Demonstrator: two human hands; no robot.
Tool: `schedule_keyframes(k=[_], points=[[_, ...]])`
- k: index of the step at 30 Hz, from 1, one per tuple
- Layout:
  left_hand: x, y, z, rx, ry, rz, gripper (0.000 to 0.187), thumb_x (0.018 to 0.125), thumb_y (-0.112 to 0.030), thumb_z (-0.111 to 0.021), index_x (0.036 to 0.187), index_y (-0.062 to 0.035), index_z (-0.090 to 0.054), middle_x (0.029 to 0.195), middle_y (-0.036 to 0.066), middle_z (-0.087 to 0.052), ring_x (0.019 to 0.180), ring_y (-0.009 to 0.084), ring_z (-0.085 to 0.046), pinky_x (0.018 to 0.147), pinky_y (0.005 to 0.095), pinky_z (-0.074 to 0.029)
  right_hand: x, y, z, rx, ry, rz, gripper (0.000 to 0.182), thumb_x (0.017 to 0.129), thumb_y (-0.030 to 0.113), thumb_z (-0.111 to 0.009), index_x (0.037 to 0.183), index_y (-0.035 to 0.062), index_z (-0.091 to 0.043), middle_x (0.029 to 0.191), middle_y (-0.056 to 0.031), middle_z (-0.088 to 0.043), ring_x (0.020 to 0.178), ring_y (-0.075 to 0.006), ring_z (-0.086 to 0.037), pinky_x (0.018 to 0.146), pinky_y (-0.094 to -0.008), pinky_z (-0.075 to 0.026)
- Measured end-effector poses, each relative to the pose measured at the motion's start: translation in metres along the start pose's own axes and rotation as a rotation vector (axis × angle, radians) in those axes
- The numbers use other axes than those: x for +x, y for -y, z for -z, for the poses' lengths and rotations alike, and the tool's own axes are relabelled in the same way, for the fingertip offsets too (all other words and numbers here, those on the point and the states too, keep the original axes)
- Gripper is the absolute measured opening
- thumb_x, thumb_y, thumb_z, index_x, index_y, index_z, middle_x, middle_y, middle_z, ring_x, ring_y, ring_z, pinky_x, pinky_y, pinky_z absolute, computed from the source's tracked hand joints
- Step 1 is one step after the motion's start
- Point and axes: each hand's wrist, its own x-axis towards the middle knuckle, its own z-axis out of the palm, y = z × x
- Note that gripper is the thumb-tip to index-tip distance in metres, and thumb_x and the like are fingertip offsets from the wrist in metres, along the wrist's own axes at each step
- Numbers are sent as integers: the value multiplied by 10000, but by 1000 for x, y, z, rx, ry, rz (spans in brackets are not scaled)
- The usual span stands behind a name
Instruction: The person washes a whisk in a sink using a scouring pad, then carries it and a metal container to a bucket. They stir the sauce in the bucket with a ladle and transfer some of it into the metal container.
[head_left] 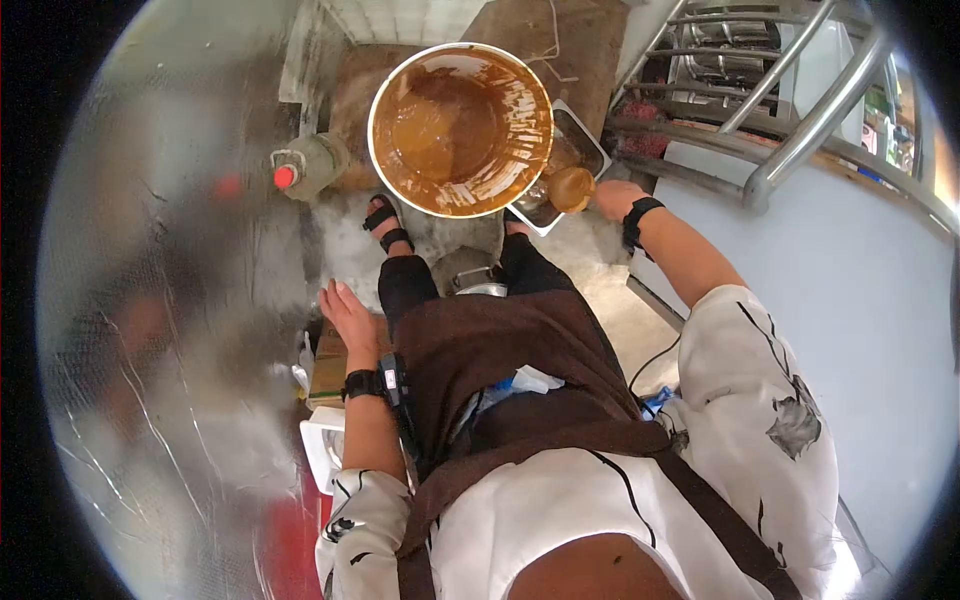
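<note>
A large white-rimmed bucket point(541, 110) stands in front of me, its inside smeared with thick, glossy brown paste. My right hand point(618, 200) is closed at the side of a small, round, brown-coated scoop point(570, 189), just off the bucket's lower right edge. How the fingers grip it is partly hidden. Under the scoop and partly behind the bucket is a white-edged tray point(597, 138) with dark and brownish contents. My left hand point(348, 315) hangs beside my left leg with its fingers stretched out, holding nothing.
A clear jug with a red cap point(310, 166) stands left of the bucket. At the right rises a metal tube rack point(800, 150) beside a pale panel point(850, 300). A shiny silvery surface point(180, 300) fills the left. A cardboard box point(335, 375) sits below my left hand.
</note>
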Motion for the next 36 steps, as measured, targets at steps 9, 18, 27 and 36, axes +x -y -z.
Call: schedule_keyframes(k=[9, 18, 27, 36], points=[[-1, 30, 3, -3, -35, 35, 524, 940, -360, -297, 1240, 60, -392, 1330, 300, -257, 1253, 404, -220, 1030, 438, -208, 2, 4, 15, -88, 75, -32, 239, 772, 108, -492, 940, -14, -612, 934, -201, -625, 868, -353, -608, 688, -448, -497], [-11, 25, 11, -71, -45, 101, 540, 941, -388, -283, 1262, 36, -379, 1353, 287, -221, 1261, 408, -202, 1031, 440, -207, -9, 19, 46, -123, 39, -63, 205, 678, 32, -534, 856, -19, -622, 883, -204, -625, 837, -357, -606, 672, -438, -488], [-16, 26, 6, -110, -48, 117, 565, 939, -408, -264, 1262, 43, -373, 1350, 281, -228, 1261, 395, -207, 1033, 432, -207, -14, 28, 63, -236, 97, -53, 213, 791, 106, -491, 913, 25, -646, 955, -162, -635, 873, -316, -615, 683, -434, -500], [-15, -13, 29, -174, -31, 230, 558, 947, -382, -255, 1242, 77, -374, 1326, 298, -266, 1251, 406, -213, 1032, 443, -200, -18, 39, 86, -248, 136, -76, 208, 753, 94, -507, 879, 17, -654, 921, -166, -640, 860, -328, -616, 672, -434, -494]])
